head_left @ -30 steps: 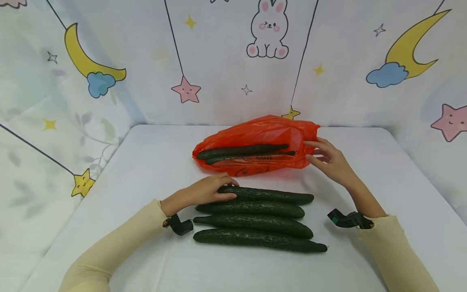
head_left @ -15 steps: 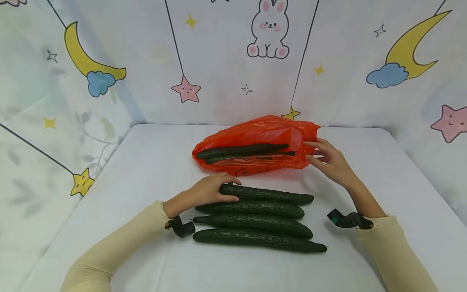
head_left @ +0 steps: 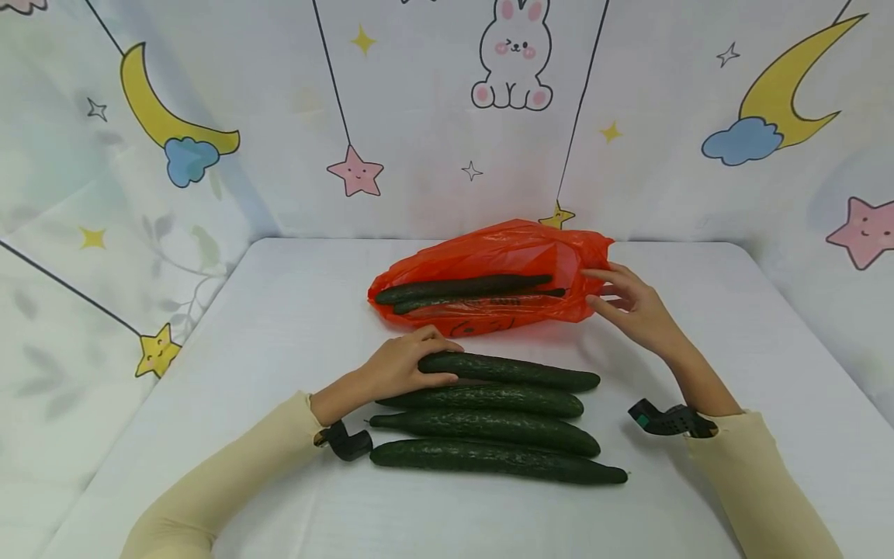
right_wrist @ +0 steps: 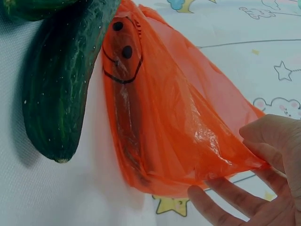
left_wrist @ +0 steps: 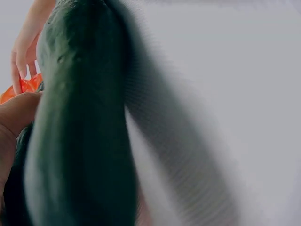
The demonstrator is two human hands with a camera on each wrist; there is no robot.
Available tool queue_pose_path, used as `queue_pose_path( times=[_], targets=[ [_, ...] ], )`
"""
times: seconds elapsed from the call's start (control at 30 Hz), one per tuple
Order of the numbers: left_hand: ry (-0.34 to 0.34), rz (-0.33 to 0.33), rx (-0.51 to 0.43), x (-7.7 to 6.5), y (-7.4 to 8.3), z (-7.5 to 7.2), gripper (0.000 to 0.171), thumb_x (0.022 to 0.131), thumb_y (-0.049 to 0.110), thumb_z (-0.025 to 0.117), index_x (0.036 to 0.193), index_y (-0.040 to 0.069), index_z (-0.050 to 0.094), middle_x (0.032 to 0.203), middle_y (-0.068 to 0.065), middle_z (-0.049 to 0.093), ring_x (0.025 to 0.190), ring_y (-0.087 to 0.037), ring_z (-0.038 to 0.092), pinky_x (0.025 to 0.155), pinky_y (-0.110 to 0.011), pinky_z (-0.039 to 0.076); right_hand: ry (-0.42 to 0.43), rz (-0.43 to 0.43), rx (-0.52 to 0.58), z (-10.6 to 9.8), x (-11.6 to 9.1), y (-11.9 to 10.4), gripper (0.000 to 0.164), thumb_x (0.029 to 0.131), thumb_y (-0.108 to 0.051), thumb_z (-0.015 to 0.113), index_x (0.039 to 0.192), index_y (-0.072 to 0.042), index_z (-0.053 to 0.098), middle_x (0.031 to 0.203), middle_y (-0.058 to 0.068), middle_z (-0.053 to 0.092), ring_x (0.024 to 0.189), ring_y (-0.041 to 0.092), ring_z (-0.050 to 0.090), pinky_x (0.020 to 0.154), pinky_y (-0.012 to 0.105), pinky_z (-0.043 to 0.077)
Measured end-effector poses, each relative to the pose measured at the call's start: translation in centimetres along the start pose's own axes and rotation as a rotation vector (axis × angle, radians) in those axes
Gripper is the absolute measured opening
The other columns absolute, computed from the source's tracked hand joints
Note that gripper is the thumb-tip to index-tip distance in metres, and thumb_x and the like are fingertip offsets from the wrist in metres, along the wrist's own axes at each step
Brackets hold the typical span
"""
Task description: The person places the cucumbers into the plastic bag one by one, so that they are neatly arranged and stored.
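Note:
In the head view my left hand (head_left: 401,369) grips the left end of the dark green cucumber (head_left: 527,371) that lies farthest from me in a row. Its thumb is on the near side and its fingers on the far side. Close up in the left wrist view, this cucumber (left_wrist: 82,117) fills much of the frame. My right hand (head_left: 642,318) holds the edge of an orange-red plastic bag (head_left: 482,252) at its right end. In the right wrist view the rim of the bag (right_wrist: 202,127) passes between thumb and fingers, with the other fingers spread.
Nearer me, more cucumbers (head_left: 489,423) lie side by side, roughly parallel. Two cucumbers (head_left: 464,288) show in the bag's mouth, which faces me. A white cloth (head_left: 314,287) covers the table, and a cartoon-printed backdrop (head_left: 419,116) rises behind it.
My left hand has shifted slightly to the right along the farthest cucumber and its fingers reach further over it. My right hand and the bag look the same.

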State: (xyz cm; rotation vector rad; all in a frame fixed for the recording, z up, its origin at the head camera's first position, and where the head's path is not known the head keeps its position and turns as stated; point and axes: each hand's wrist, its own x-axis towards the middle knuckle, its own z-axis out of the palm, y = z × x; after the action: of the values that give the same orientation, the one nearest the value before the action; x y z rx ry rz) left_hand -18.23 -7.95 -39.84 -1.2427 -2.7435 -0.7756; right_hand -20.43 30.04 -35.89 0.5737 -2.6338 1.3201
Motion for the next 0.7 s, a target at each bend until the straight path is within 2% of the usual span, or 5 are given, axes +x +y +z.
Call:
queue_pose_path(
  times=[0.4, 0.7],
  targets=[
    [0.117, 0.066, 0.01, -1.4, -0.4, -0.4, 0.041, 0.085, 0.031, 0.076, 0.122, 0.017, 0.067, 0.103, -0.001, 0.058, 0.063, -0.009, 0.048, 0.055, -0.02, 0.04, -0.005, 0.002, 0.0, 0.0, 0.0, 0.0, 0.044, 0.094, -0.005, 0.062, 0.137, 0.001, 0.053, 0.15, 0.024, 0.035, 0.11, 0.037, 0.054, 0.08, 0.004, 0.042],
    [0.215, 0.145, 0.046, -1.9, -0.8, -0.5, 0.043, 0.082, 0.027, 0.078, 0.123, 0.016, 0.067, 0.104, -0.003, 0.06, 0.066, -0.009, 0.052, 0.056, -0.02, 0.042, -0.009, 0.004, -0.001, 0.0, -0.1, -0.2, 0.045, 0.094, -0.006, 0.062, 0.137, 0.001, 0.052, 0.15, 0.025, 0.034, 0.111, 0.041, 0.055, 0.079, 0.004, 0.042]
  ],
)
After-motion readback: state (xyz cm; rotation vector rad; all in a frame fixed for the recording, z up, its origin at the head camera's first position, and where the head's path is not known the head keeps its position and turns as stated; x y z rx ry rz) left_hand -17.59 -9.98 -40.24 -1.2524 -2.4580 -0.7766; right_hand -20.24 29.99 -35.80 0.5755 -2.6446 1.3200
